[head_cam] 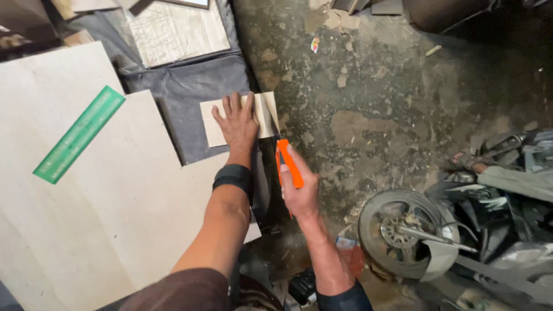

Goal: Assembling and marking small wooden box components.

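Observation:
My left hand lies flat, fingers spread, on a small pale sheet piece whose right strip is bent upward along a crease. A black band wraps that wrist. My right hand grips an orange utility knife, its tip pointing up toward the lower right edge of the piece. The piece rests on dark cloth over the bench edge.
A large pale board fills the left, with a green ruler lying on it. Another marked board lies behind. To the right is dirty concrete floor and a motorcycle front wheel.

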